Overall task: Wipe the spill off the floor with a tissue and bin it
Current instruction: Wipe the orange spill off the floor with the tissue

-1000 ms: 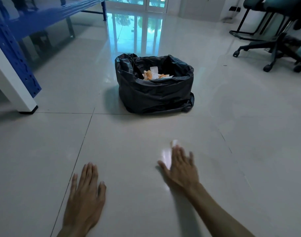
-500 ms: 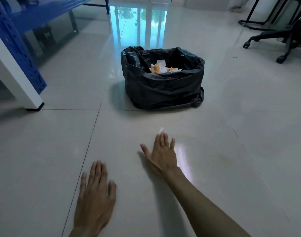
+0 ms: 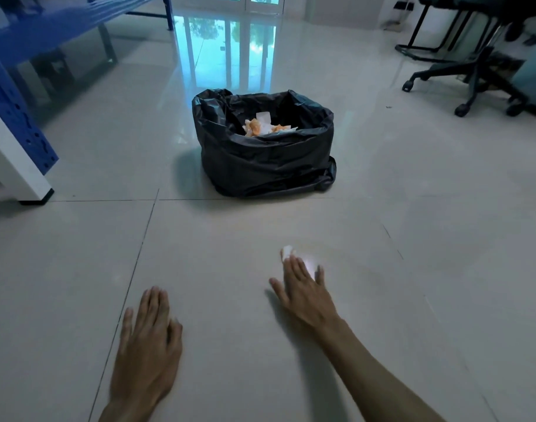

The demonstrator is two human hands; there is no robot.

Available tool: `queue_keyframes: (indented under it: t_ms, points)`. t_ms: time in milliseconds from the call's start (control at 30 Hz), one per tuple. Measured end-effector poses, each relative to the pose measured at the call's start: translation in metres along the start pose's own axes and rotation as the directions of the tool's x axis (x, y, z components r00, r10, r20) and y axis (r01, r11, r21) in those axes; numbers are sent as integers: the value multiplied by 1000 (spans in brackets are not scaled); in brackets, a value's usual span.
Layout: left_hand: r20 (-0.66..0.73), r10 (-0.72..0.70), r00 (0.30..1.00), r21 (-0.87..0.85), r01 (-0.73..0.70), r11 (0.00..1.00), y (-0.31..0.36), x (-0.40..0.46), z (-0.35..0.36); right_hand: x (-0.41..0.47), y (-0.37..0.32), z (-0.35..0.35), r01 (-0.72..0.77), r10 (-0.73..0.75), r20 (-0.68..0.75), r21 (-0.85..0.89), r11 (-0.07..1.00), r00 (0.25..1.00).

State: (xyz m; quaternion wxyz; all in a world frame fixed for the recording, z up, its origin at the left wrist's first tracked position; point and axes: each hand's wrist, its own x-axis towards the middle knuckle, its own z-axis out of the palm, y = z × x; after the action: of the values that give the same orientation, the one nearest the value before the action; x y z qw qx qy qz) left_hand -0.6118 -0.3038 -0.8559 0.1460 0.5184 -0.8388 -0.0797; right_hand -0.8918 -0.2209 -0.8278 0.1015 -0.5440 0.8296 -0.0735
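**Tissue pinned flat under the right hand, bin bag ahead**

The right hand (image 3: 303, 289) lies palm down on the pale tiled floor (image 3: 428, 300), arm stretched forward from the lower right. Its grip is spread, fingers extended and slightly fanned, thumb out to the left; nothing is pinched between them. A white tissue (image 3: 287, 251) lies under the fingertips, pressed to the floor by the flat of the fingers rather than clasped. Only a small crumpled corner of it shows, poking out just beyond the index and middle fingertips on the far side of the hand. A bright glare sits over the ring-finger side, so how far the tissue runs under there cannot be told.

The left hand (image 3: 148, 351) also rests flat on the floor, nearer the camera and well to the left of the right one, fingers together and straight, holding nothing. A tile seam runs just beside its outer edge.

Straight ahead, well apart from both hands, stands a bin lined with a black bag (image 3: 266, 156), its mouth open and rim rolled down. Inside lie crumpled white tissues stained orange (image 3: 262, 127).

At the left edge is a blue shelf frame (image 3: 14, 108) on a white foot. Wheeled office chairs (image 3: 473, 77) stand at the far right.
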Motion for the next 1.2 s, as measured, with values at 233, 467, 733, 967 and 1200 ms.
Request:
queue_keyframes:
  t_ms: [233,467,733,967,1200]
  points:
    - [4,-6,1000,11,6,1000,2,0,-2,-29,71,-16,-414,416,-59,45,909,907]
    - [37,-32,999,70,29,997,0,1,4,33,-20,3,-272,287,-67,177,946,956]
    - [48,-21,999,80,17,997,-7,3,7,10,-135,36,304,-306,-11,157,940,952]
    - [29,-7,1000,29,6,1000,-4,2,3,-11,-24,8,78,-76,-36,48,996,996]
    - [36,-7,999,52,5,999,-1,-1,1,-59,112,-25,-403,410,-62,100,910,910]
